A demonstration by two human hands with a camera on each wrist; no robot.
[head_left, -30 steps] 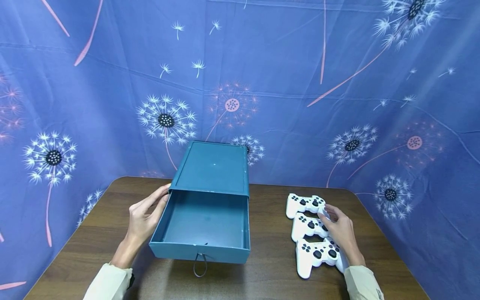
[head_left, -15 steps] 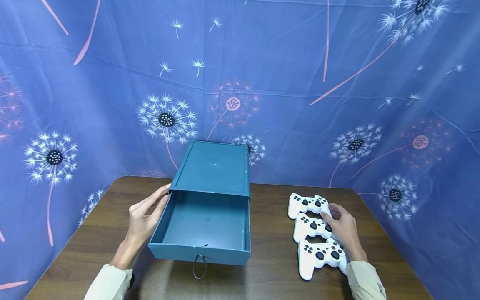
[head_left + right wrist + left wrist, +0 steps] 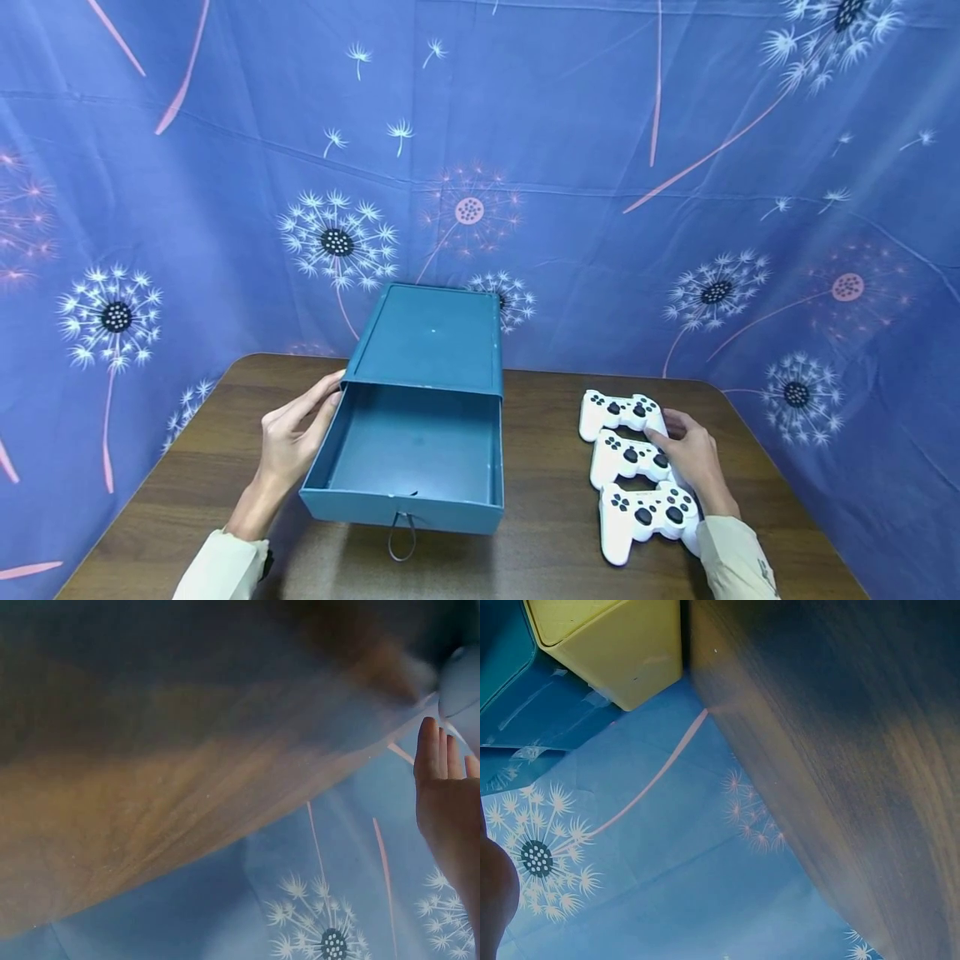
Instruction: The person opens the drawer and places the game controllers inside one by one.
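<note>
A teal drawer box (image 3: 435,333) stands on the table with its drawer (image 3: 401,508) pulled out toward me; a looped pull hangs from the drawer's front. Three white game controllers (image 3: 618,412) lie in an overlapping row at the right. My left hand (image 3: 288,442) rests against the box's left side, its fingers mostly straight. At the right ends of the far and middle controllers, my right hand (image 3: 692,454) touches them with thumb and fingertips apart. Straight fingers (image 3: 427,750) show beside a rounded pale part of a controller (image 3: 461,686) in the right wrist view.
The brown wooden table (image 3: 547,483) meets a blue cloth backdrop (image 3: 562,275) with a dandelion print. In the left wrist view, a yellow box (image 3: 619,656) sits against the teal one; the head view barely shows it.
The head view has shifted slightly, carrying the whole scene a little to the right. Both hands keep their places at the box and the controllers.
</note>
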